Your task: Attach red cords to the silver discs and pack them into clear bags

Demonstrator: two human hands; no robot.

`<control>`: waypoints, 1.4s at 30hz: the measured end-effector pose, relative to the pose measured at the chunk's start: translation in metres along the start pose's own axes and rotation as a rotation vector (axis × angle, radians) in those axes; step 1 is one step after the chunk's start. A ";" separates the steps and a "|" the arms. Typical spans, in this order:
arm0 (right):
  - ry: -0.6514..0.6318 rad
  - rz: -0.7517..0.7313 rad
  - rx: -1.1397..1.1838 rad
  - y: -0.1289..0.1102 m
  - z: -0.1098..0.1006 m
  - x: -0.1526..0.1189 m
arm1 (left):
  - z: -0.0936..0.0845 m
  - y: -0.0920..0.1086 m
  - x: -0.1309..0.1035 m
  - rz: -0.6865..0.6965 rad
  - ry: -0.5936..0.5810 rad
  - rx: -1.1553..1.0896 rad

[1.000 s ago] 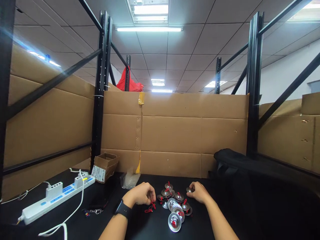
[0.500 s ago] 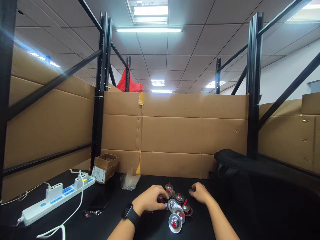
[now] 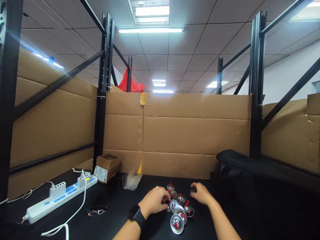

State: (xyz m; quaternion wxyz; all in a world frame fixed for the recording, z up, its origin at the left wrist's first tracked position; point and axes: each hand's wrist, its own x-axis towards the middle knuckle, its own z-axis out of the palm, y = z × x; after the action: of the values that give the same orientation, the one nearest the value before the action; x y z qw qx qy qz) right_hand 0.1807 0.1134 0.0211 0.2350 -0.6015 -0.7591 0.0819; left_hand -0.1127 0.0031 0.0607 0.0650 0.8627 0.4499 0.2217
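Several small silver finger cymbals with red loops lie in a heap on the black tabletop; the nearest finger cymbal [image 3: 177, 224] shows its shiny hollow side. At the heap's left edge, my left hand [image 3: 157, 200] curls its fingers around a finger cymbal, which is mostly hidden behind them. A dark watch [image 3: 136, 215] is on that wrist. To the right of the heap and apart from it, my right hand [image 3: 201, 193] pinches another finger cymbal [image 3: 193, 191] low over the table, its rim partly covered by the fingertips.
On the left are a white power strip [image 3: 61, 197] with a cable, a set of keys [image 3: 99, 211], a small open carton [image 3: 107, 167] and a clear plastic bag [image 3: 132, 180]. A black bag [image 3: 240, 166] lies at right. Cardboard walls [image 3: 172, 133] surround the table.
The view has shifted slightly, moving everything a little to the right. My left fingers have curled further around the finger cymbal. My right hand stays by its finger cymbal, its fingers slightly changed.
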 end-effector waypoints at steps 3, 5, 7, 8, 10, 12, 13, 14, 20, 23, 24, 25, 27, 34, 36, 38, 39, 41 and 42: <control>0.003 -0.012 0.007 -0.002 0.000 0.000 | -0.002 0.000 0.000 0.012 -0.004 -0.022; 0.011 -0.019 0.015 -0.004 0.000 -0.001 | -0.004 -0.001 0.000 0.035 0.019 -0.039; 0.019 -0.025 0.021 -0.006 -0.001 -0.002 | -0.007 -0.004 -0.001 0.020 0.054 -0.021; 0.018 -0.027 0.021 -0.007 -0.001 -0.002 | -0.008 -0.007 -0.001 -0.003 0.060 -0.006; 0.007 -0.026 0.018 -0.008 -0.001 -0.002 | -0.007 -0.014 -0.002 -0.051 0.034 0.007; -0.007 -0.026 0.019 -0.009 -0.001 -0.002 | -0.004 -0.021 -0.001 -0.074 -0.007 -0.017; -0.011 -0.028 0.022 -0.009 -0.001 -0.002 | -0.002 -0.024 -0.001 -0.080 -0.016 -0.031; -0.013 -0.029 0.026 -0.010 -0.001 -0.002 | 0.000 -0.026 0.000 -0.089 -0.017 -0.038; -0.015 -0.039 0.035 -0.010 -0.001 -0.005 | 0.006 -0.019 0.004 -0.202 -0.032 -0.009; 0.038 -0.049 0.063 -0.013 -0.005 -0.006 | 0.003 -0.014 0.002 -0.191 -0.009 0.023; 0.070 -0.068 0.089 -0.015 -0.007 -0.006 | 0.001 -0.013 0.001 -0.179 0.007 0.030; 0.105 -0.100 0.127 -0.020 -0.010 -0.007 | -0.002 -0.011 0.000 -0.165 0.025 0.030; 0.171 -0.189 0.242 -0.034 -0.015 -0.010 | -0.010 -0.008 -0.003 -0.137 0.053 0.009; 0.031 -0.404 0.757 -0.113 -0.017 -0.040 | -0.026 0.010 -0.001 -0.067 0.326 -0.252; 0.009 -0.481 0.759 -0.129 -0.015 -0.049 | -0.022 0.012 0.004 -0.075 0.433 -0.348; 0.022 -0.547 0.734 -0.139 -0.012 -0.055 | -0.014 0.011 0.009 -0.087 0.491 -0.467; 0.041 -0.563 0.725 -0.142 -0.010 -0.057 | -0.011 0.010 0.012 -0.090 0.500 -0.528; 0.094 -0.564 0.721 -0.146 -0.007 -0.058 | -0.004 0.008 0.016 -0.098 0.502 -0.630; 0.121 -0.556 0.726 -0.148 -0.006 -0.058 | -0.001 0.007 0.018 -0.102 0.505 -0.662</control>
State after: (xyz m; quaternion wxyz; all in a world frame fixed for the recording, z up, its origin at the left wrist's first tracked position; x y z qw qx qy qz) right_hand 0.0638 0.0186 0.0712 0.4875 -0.2572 -0.7988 0.2411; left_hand -0.0988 0.0129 0.0694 0.2372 0.6904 0.3984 0.5554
